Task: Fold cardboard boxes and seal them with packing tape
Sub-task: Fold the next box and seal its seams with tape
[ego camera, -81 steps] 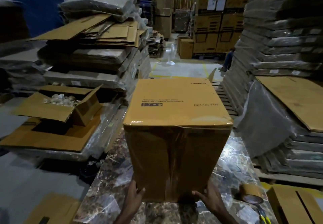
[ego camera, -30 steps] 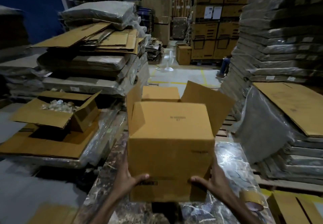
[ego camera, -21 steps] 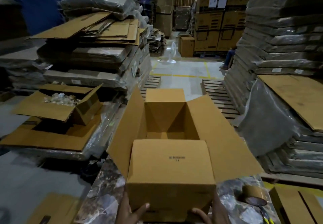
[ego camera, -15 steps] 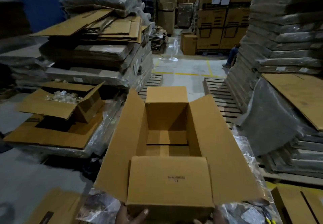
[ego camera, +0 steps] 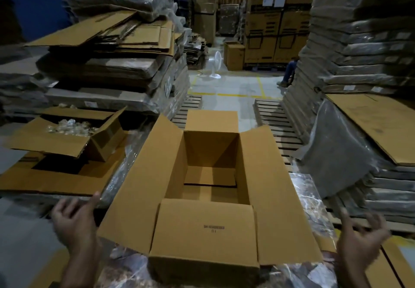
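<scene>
Standing upright on the surface (ego camera: 310,200) with flaps splayed, the box (ego camera: 208,189) awaits closing; both hands, left (ego camera: 71,218) and right (ego camera: 361,240), hover open and empty beside it.

Right hand (ego camera: 359,240) blurred; flap print (ego camera: 213,228) unreadable (too small); far person (ego camera: 289,73) mostly hidden behind stack (ego camera: 359,40).

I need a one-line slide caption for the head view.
Upright cardboard box, top flaps spread, on the table; left hand and right hand open on either side, holding nothing.
</scene>
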Action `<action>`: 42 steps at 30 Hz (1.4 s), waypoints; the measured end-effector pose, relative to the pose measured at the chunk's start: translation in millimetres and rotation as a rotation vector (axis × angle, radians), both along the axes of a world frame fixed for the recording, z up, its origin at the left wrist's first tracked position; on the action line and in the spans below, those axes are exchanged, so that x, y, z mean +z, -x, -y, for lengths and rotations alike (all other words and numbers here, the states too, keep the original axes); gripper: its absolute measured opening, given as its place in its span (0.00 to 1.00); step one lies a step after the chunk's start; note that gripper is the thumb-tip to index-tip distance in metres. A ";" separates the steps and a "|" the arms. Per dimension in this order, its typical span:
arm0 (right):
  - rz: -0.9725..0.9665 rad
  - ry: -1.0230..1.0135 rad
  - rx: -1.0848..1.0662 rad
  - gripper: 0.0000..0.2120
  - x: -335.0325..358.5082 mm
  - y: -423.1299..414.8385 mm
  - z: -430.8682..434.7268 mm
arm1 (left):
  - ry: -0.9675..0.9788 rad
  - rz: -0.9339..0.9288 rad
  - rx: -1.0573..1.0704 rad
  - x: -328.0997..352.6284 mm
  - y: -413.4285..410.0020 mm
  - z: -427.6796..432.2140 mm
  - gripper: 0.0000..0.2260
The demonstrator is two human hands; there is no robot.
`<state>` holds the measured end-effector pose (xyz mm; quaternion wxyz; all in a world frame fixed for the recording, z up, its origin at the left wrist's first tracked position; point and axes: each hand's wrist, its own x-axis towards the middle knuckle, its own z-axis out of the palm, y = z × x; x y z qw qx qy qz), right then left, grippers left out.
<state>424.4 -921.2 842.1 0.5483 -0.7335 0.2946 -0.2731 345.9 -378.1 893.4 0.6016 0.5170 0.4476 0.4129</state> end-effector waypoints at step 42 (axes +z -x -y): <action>0.041 0.031 0.811 0.23 -45.3 -405.9 -220.9 | -0.209 -0.285 -1.174 -70.9 -417.2 -8.0 0.19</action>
